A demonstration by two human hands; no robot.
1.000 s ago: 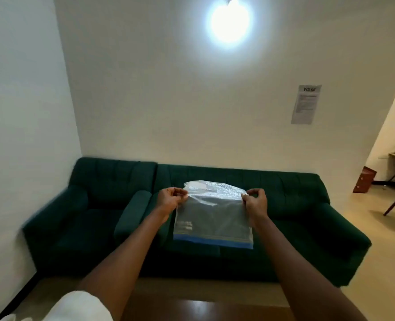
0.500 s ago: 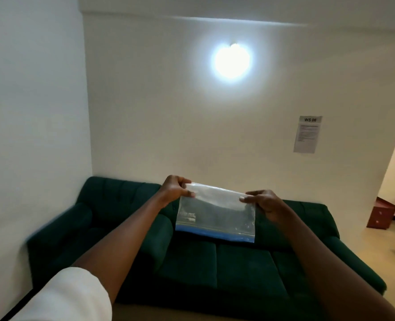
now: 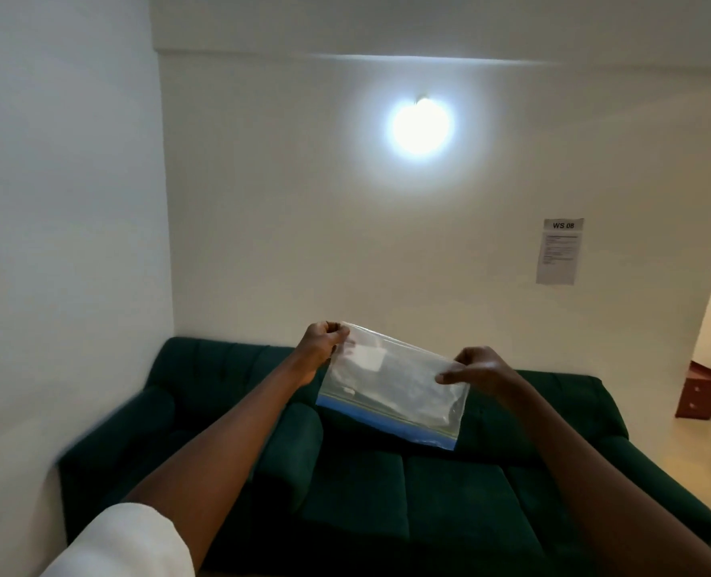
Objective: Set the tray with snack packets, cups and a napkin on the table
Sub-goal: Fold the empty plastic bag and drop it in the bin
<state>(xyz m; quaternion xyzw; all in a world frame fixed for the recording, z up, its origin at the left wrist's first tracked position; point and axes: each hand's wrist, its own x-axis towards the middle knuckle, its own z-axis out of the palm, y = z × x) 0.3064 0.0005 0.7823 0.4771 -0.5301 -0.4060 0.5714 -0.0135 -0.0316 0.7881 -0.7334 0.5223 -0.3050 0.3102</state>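
Ahead of you the white wall fills most of the view, with a bright round lamp glowing high on it and a printed notice headed "WS 08" stuck to it further right. Below it stands the dark green sofa, its back against the wall and its left arm close to the corner. At the far right, past the sofa's end, a small reddish-brown cabinet sits on the pale floor.

Both your arms reach forward over the sofa, the left one coming out of a white sleeve. Between them you hold up a clear plastic bag in the air, tilted so its right side hangs lower, with the blue zip strip along its bottom edge. Something pale and square shows through the plastic near the upper left; what it is cannot be made out.

Your left hand is closed, pinching the bag's upper left corner. Your right hand is also closed, pinching the upper right edge between thumb and fingers.
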